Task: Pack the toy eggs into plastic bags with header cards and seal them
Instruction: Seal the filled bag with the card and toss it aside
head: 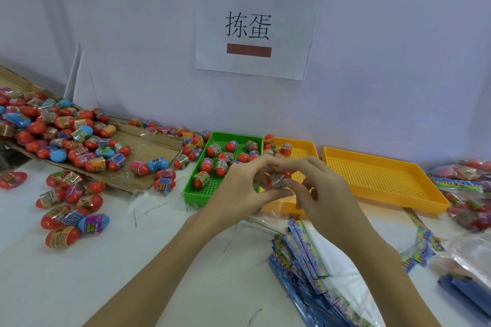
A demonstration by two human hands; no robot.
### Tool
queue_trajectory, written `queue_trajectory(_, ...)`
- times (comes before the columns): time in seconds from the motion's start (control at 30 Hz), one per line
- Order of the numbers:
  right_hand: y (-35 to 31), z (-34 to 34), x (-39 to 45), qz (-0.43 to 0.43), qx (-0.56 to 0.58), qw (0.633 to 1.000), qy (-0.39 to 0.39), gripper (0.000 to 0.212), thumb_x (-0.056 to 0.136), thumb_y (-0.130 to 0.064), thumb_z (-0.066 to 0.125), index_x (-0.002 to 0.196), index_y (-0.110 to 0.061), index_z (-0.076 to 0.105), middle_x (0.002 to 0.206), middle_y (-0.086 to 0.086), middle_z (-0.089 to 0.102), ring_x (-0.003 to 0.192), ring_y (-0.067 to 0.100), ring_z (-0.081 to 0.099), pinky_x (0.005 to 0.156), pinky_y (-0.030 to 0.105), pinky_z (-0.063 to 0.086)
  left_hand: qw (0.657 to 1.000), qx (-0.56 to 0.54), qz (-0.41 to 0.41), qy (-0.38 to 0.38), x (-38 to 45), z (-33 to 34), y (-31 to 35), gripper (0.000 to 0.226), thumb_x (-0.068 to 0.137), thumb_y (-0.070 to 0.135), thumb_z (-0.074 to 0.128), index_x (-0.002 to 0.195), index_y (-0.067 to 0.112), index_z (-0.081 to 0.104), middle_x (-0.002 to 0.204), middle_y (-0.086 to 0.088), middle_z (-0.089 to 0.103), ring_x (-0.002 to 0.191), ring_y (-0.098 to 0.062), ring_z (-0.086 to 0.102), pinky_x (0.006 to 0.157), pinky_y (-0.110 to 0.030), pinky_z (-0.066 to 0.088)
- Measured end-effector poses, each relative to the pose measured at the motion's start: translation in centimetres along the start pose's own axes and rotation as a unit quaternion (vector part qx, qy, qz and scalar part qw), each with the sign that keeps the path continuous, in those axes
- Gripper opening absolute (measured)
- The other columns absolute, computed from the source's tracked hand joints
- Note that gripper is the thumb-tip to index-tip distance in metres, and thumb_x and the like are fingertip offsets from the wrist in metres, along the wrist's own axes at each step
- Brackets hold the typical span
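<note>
Both hands meet above the near ends of the green tray [198, 188] and the nearer yellow tray [309, 150], toward the back edge of the worktop [111, 268]. The left hand [239, 191] and right hand [322, 194] pinch one red toy egg [279, 179] between their fingertips. It lies roughly level, long axis left to right, red end pointing right. This looks like the picking step: no bag is visibly around the egg. Next it likely needs a bag from the header-card bag stack [305, 255] at the near right, opened so the egg slides in endwise.
</note>
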State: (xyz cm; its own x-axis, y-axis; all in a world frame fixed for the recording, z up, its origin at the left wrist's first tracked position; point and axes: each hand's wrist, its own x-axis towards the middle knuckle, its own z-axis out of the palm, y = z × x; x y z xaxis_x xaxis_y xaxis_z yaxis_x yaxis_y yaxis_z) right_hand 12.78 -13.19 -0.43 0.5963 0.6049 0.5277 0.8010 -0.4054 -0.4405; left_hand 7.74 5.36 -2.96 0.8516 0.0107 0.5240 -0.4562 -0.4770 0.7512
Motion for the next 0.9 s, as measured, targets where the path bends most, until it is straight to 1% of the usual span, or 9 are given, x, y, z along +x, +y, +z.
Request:
queue_trajectory(0.07,0.1,0.1,0.0,-0.008,-0.037,0.999,-0.014,0.026,0.103,-0.015,0.06,0.125,-0.023,0.071,0.119,-0.006,0.058,0.076,-0.01,0.051,0.068,0.007,0.042,1.0,-0.008,-0.009,-0.001,0.0,0.0,0.0,0.039,0.089,0.027,0.083,0.125,0.021,0.067,0.108,0.012,0.073,0.098,-0.014,0.072,0.085,-0.028,0.06)
queue_trajectory(0.13,0.1,0.3,-0.1,-0.013,-0.047,0.998,-0.031,0.022,0.103,-0.015,0.058,0.118,-0.021,0.074,0.122,-0.005,0.057,0.083,-0.013,0.05,0.07,0.005,0.041,1.0,-0.024,-0.016,0.0,0.0,0.0,-0.1,0.041,0.088,0.022,0.084,0.126,0.017,0.068,0.106,0.009,0.075,0.097,-0.012,0.073,0.084,-0.023,0.059)
queue_trajectory(0.23,-0.1,0.3,-0.2,0.0,-0.008,0.998,-0.065,0.032,0.105,-0.038,0.046,0.109,-0.026,0.075,0.113,-0.013,0.059,0.081,-0.002,0.06,0.07,0.011,0.043,0.999,-0.039,-0.031,0.006,0.0,-0.3,-0.4,0.037,0.089,0.016,0.082,0.124,0.012,0.069,0.104,0.005,0.077,0.094,-0.009,0.076,0.084,-0.022,0.06)
queue_trajectory(0.33,-0.3,0.3,-0.4,0.02,0.041,0.993,-0.108,0.034,0.102,-0.054,0.044,0.12,-0.037,0.067,0.104,-0.021,0.066,0.066,0.008,0.064,0.06,0.016,0.045,0.998,-0.033,-0.037,0.025,0.1,-0.4,-0.6,0.036,0.087,0.016,0.083,0.121,0.012,0.071,0.106,0.004,0.078,0.098,-0.007,0.074,0.089,-0.024,0.06)
queue_trajectory(0.43,-0.2,0.5,-0.6,0.03,0.063,0.99,-0.124,0.022,0.099,-0.047,0.06,0.118,-0.036,0.061,0.105,-0.019,0.067,0.052,0.011,0.064,0.05,0.02,0.046,0.998,-0.04,-0.046,0.031,0.1,-0.4,-0.6,0.035,0.085,0.02,0.086,0.118,0.015,0.073,0.098,0.005,0.078,0.094,-0.008,0.075,0.086,-0.023,0.059)
queue_trajectory(0.57,0.2,0.6,-0.5,0.086,0.147,0.978,-0.124,0.021,0.096,-0.024,0.072,0.111,-0.031,0.06,0.114,-0.015,0.07,0.047,0.017,0.068,0.048,0.03,0.055,0.998,-0.029,-0.046,0.034,0.1,-0.3,-0.6,0.038,0.082,0.032,0.088,0.115,0.02,0.074,0.091,0.01,0.077,0.088,-0.007,0.074,0.08,-0.021,0.059)
queue_trajectory(0.7,0.6,0.5,-0.4,0.096,0.159,0.98,-0.072,0.016,0.099,-0.015,0.067,0.107,-0.028,0.063,0.109,-0.015,0.072,0.046,0.017,0.068,0.044,0.032,0.055,0.996,-0.012,-0.089,0.02,0.3,-0.5,-0.7,0.048,0.079,0.049,0.086,0.119,0.028,0.07,0.092,0.014,0.075,0.081,-0.007,0.072,0.072,-0.026,0.061)
queue_trajectory(0.77,0.9,0.5,-0.3,0.1,0.147,0.983,-0.044,0.017,0.1,-0.012,0.065,0.104,-0.029,0.064,0.104,-0.019,0.072,0.042,0.015,0.065,0.042,0.029,0.053,0.992,-0.026,-0.127,-0.002,0.4,-1.0,-0.9,0.049,0.079,0.053,0.084,0.12,0.032,0.068,0.096,0.014,0.077,0.083,-0.007,0.073,0.076,-0.026,0.061)
queue_trajectory(0.9,0.8,0.5,-0.4,0.089,0.16,0.983,-0.029,0.027,0.102,-0.011,0.061,0.117,-0.032,0.07,0.112,-0.019,0.073,0.042,0.016,0.067,0.043,0.025,0.051,0.984,-0.09,-0.152,-0.028,0.4,-1.6,-1.1,0.032,0.086,0.038,0.084,0.113,0.024,0.074,0.1,0.005,0.08,0.093,-0.013,0.077,0.083,-0.03,0.063)
